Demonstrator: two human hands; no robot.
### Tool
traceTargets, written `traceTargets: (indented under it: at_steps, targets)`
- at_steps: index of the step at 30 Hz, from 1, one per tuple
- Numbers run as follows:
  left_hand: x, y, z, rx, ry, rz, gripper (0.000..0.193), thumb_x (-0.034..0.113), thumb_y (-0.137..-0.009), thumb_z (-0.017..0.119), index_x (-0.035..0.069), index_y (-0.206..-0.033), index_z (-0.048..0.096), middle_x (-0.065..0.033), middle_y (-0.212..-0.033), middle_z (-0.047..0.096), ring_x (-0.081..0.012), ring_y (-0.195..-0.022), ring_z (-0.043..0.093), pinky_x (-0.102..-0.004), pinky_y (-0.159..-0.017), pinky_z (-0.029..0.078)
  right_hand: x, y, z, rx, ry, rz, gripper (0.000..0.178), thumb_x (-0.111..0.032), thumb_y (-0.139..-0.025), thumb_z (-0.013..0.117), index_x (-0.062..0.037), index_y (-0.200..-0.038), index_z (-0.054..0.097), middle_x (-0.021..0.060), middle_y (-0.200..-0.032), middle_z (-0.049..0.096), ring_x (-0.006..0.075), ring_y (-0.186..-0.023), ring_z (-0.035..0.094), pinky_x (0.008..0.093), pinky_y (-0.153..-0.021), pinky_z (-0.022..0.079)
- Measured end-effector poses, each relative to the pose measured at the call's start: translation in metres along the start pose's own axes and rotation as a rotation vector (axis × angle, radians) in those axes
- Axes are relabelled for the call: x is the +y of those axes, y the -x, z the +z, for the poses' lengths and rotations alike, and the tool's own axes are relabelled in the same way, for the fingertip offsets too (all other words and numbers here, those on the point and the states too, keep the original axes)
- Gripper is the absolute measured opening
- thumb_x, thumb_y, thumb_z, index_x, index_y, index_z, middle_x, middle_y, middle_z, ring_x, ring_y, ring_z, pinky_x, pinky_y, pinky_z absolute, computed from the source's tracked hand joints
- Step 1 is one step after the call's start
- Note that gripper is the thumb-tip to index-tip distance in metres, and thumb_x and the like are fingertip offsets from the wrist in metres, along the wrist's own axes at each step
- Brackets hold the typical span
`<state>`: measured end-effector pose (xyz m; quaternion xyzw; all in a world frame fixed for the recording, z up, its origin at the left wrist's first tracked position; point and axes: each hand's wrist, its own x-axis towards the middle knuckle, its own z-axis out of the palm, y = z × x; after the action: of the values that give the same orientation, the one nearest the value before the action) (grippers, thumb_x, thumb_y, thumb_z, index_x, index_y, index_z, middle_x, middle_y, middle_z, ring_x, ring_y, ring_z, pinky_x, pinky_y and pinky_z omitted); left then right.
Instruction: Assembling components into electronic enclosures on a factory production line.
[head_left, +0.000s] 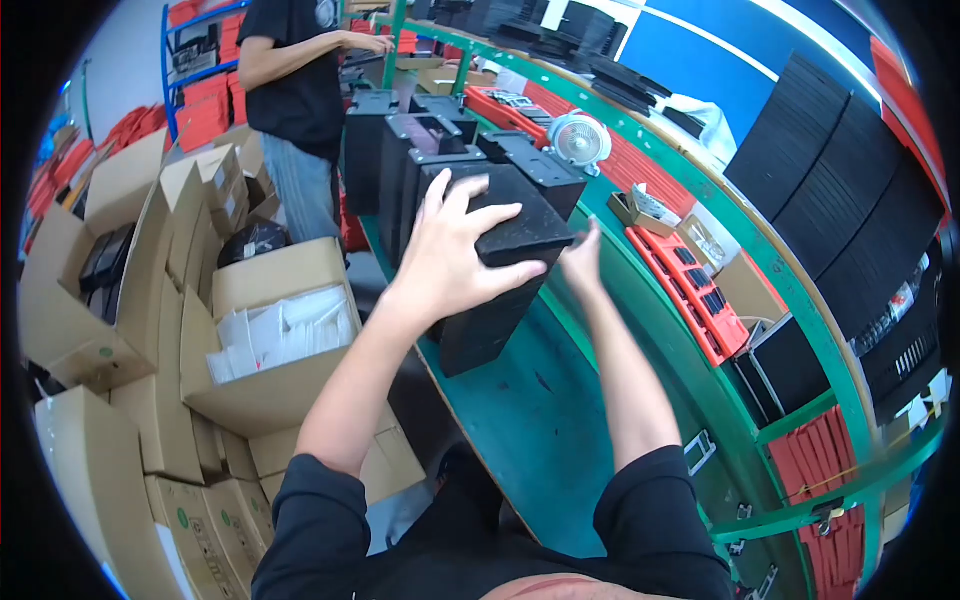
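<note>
A tall black box [530, 225] stands on the green bench top [545, 420], at the near end of a group of similar black cases [545, 162]. My left hand [445, 245] lies over its upper left part, fingers spread across the top and thumb pointing right. At the box's right edge is my right hand [582, 258], thumb side up. Motion blurs that hand and its fingers are partly hidden, so a firm hold cannot be made out.
Open cartons [270, 365] crowd the left, one with white wrapped pieces. Another person [295, 110] stands at the bench's far left. A small fan [580, 142], a red tray [690, 290] and stacked black panels [820, 150] line the right. A green frame [735, 215] runs above.
</note>
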<state>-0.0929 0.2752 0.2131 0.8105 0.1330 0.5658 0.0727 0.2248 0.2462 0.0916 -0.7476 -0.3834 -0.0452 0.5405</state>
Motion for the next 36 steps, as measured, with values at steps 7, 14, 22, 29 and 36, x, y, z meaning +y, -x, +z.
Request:
traceTargets:
  at_steps: [7,14,22,29,36]
  targets:
    - [0.015,-0.015,0.028,-0.054,0.122,0.07,0.052,0.027,-0.069,0.09,0.006,-0.113,0.074,-0.0204,-0.121,0.065,-0.04,-0.129,0.055,-0.0538,-0.119,0.032,0.135,-0.046,0.085,0.063,-0.345,0.028,0.112,-0.023,-0.077,0.085,0.0001,-0.159,0.013,0.0353,-0.147,0.038,0.0488,-0.133,0.045,0.0531,-0.111,0.039]
    - [0.002,-0.002,0.015,-0.046,0.039,0.043,0.045,0.029,-0.075,0.087,0.005,-0.111,0.075,-0.0209,-0.116,0.067,-0.0389,-0.125,0.057,-0.0542,-0.118,0.033,-0.003,0.05,0.062,0.143,0.11,0.042,0.127,-0.032,-0.066,0.092,0.0013,-0.157,0.01,0.0339,-0.134,0.046,0.051,-0.123,0.049,0.0517,-0.108,0.043]
    - [0.004,-0.01,0.025,-0.079,0.066,0.044,0.036,0.025,-0.085,0.082,0.007,-0.115,0.076,-0.0187,-0.122,0.068,-0.0339,-0.125,0.058,-0.0434,-0.112,0.039,-0.041,0.141,-0.072,0.06,0.141,0.12,0.144,-0.043,-0.055,0.096,0.0087,-0.154,0.006,0.0344,-0.135,0.043,0.049,-0.128,0.046,0.0504,-0.112,0.041]
    - [-0.059,-0.021,0.026,-0.278,0.108,0.092,0.038,0.027,-0.097,0.071,0.002,-0.126,0.07,-0.0174,-0.131,0.065,-0.0307,-0.128,0.056,-0.0395,-0.113,0.037,-0.053,0.262,-0.177,0.038,0.16,0.234,0.149,-0.044,-0.057,0.094,0.0062,-0.157,-0.005,0.0371,-0.144,0.033,0.0509,-0.136,0.039,0.0493,-0.117,0.036]
    - [0.029,0.027,0.011,0.061,0.095,0.295,0.07,0.038,-0.097,0.069,-0.002,-0.149,0.045,-0.023,-0.151,0.049,-0.0367,-0.139,0.046,-0.0493,-0.118,0.031,-0.031,0.354,-0.282,-0.012,0.17,0.092,0.153,-0.043,-0.057,0.096,0.0035,-0.158,-0.01,0.0351,-0.156,0.021,0.0463,-0.146,0.032,0.0471,-0.121,0.032]
